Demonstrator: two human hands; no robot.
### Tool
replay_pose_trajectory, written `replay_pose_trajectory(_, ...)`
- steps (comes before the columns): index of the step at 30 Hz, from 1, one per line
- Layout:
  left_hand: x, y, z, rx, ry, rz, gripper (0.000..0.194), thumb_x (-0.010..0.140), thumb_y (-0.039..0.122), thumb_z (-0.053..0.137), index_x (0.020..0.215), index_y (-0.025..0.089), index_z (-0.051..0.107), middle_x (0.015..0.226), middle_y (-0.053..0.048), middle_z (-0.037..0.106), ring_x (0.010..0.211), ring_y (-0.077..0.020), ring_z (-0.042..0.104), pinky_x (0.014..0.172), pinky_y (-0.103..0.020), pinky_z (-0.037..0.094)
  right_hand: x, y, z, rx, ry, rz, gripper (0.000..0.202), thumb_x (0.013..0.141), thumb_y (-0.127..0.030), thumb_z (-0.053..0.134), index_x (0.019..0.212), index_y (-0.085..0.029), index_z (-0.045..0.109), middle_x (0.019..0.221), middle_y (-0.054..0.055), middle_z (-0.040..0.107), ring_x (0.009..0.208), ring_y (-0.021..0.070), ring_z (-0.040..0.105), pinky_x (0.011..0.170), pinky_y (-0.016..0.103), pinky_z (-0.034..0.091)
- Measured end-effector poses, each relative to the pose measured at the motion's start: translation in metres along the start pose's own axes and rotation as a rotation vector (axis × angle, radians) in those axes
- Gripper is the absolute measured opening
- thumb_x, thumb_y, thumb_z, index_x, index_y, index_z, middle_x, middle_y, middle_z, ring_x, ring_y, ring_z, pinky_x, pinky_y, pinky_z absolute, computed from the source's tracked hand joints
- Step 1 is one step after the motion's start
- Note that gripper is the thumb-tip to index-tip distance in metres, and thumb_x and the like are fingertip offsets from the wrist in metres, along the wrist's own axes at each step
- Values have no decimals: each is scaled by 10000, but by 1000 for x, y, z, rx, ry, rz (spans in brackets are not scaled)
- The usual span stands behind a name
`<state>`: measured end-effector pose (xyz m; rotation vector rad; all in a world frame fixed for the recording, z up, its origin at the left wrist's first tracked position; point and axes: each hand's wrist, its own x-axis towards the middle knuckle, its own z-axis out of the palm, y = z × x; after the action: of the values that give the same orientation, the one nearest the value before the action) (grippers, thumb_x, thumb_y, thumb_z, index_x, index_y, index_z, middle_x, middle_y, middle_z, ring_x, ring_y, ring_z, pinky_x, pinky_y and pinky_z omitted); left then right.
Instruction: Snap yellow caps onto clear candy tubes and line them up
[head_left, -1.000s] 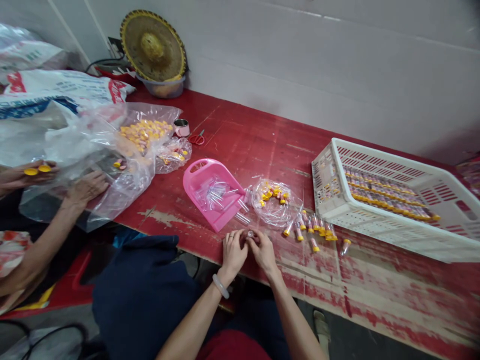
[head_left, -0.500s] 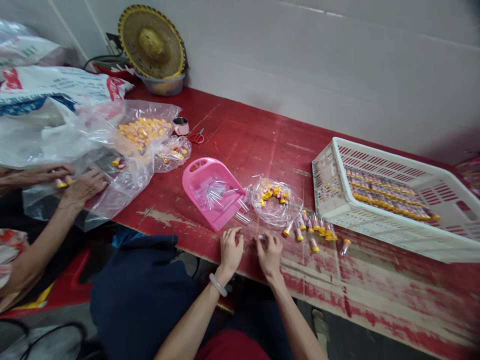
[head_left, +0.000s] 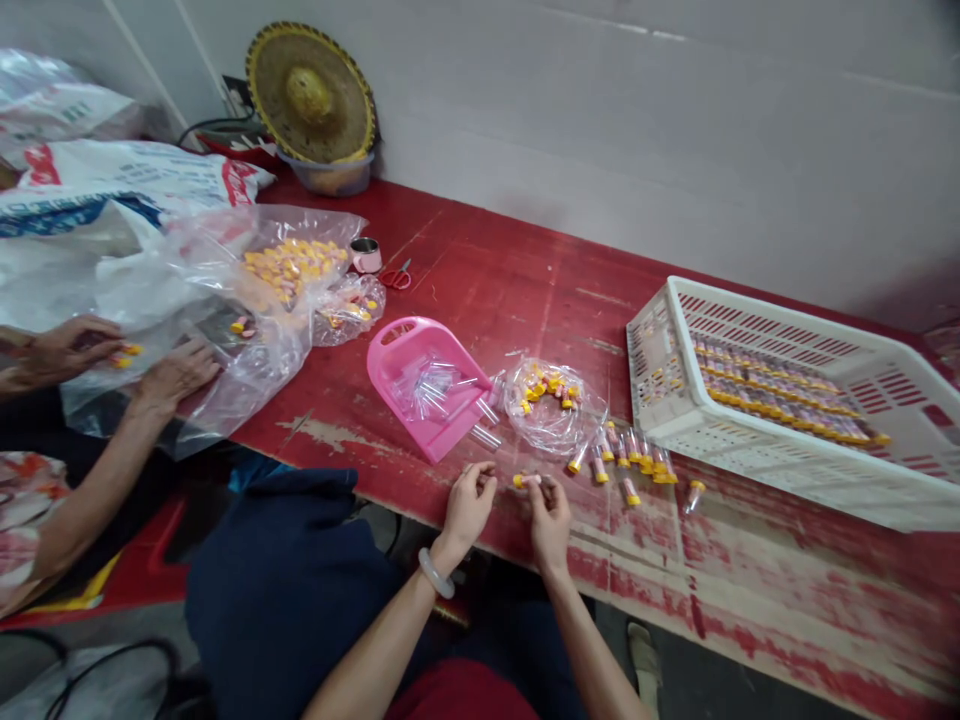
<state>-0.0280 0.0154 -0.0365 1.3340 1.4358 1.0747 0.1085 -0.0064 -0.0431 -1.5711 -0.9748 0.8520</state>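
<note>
On the table (head_left: 510, 260), from left to right: tray (head_left: 435, 440) with tubes (head_left: 435, 388), bag (head_left: 551, 432) with caps (head_left: 553, 382), vials (head_left: 645, 455), crate (head_left: 750, 450)

Right hand (head_left: 551, 518) partly hides a yellow-capped piece (head_left: 526, 481) (crate (head_left: 765, 461) cropped at right)

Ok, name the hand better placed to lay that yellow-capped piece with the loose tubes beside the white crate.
Likely the right hand: it holds the yellow-capped piece and is nearer the loose tubes. The left hand, with nothing visibly held, is farther away, nearer the pink scoop.
</note>
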Motion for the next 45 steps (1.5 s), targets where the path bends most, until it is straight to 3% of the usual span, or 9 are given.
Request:
replay_pose_trajectory(5, -8, 17, 2, -144, -157, 23, 254, 861, 265, 563, 1098, 197, 627, 1066, -69, 672, 930, -174, 643, 831, -311, 523, -4, -24, -3, 484, -68, 327, 688, 741, -504, 688, 1335, -283, 422, 870, 8, 692, 755, 197, 667, 709, 343, 516)
replay_pose_trajectory(13, -11, 21, 4, -170, -168, 8, 217, 853, 266, 584, 1047, 189, 646, 1013, -55, 676, 895, -167, 644, 820, -298, 514, -3, -25, -7, 521, -94, 368, 568, 679, -457, 758, 1166, -279, 525, 840, 3, 687, 692, 179, 654, 585, 272, 473)
replay_pose_trajectory(16, -7, 16, 2, -149, -152, 35, 240, 848, 262, 589, 1073, 196, 641, 1052, -58, 653, 916, -168, 634, 815, -294, 513, -1, -28, -10, 379, -60, 259, 491, 713, -473, 730, 1112, -249, 551, 845, 21, 679, 711, 186, 633, 625, 293, 468)
replay_pose_trajectory(22, 14, -4, -13, -2, 119, 50, 253, 862, 216, 537, 1103, 187, 607, 1104, -85, 616, 925, -176, 626, 810, -324, 525, 7, -26, -15, -381, 59, -376, 304, 903, -381, 536, 1163, -248, 623, 1082, 80, 669, 1006, 243, 556, 950, 437, 341)
replay_pose_trajectory(25, 27, -5, -12, 107, 143, 99, 265, 863, 173, 511, 1111, 188, 600, 1121, -94, 610, 976, -194, 626, 874, -363, 521, 10, -9, -12, -648, -34, -497, 334, 939, -308, 459, 1236, -261, 602, 965, 72, 694, 939, 242, 552, 922, 451, 306)
replay_pose_trajectory(29, 39, -1, 2, 225, 109, 201, 378, 864, 110, 450, 1209, 213, 567, 1311, -103, 541, 1229, -224, 527, 1038, -406, 449, 6, 11, -8, -740, -8, -600, 379, 951, -245, 437, 1315, -261, 538, 1078, 78, 687, 1047, 251, 525, 932, 436, 266)
replay_pose_trajectory(39, 53, -19, 12, 389, -14, 265, 490, 840, 40, 385, 1296, 170, 505, 1408, -129, 462, 1301, -249, 471, 1059, -431, 451, 8, 20, -15, -864, -35, -649, 435, 973, -228, 360, 1404, -254, 410, 1038, 82, 668, 981, 237, 536, 889, 409, 280)
replay_pose_trajectory(43, 52, -18, 10, 365, -6, 267, 449, 840, 52, 398, 1254, 164, 532, 1345, -133, 485, 1240, -243, 519, 1032, -410, 475, 58, 1, -55, -887, 295, -541, 585, 945, -366, 414, 1427, -56, 294, 958, 151, 652, 874, 266, 563, 904, 461, 282)
replay_pose_trajectory(45, 53, -19, 10, 350, -6, 273, 425, 843, 54, 396, 1225, 162, 550, 1331, -131, 488, 1240, -243, 516, 1033, -407, 473, 91, -8, -82, -1008, 429, -447, 569, 924, -397, 428, 1358, -32, 380, 1019, 197, 634, 932, 302, 548, 904, 479, 273)
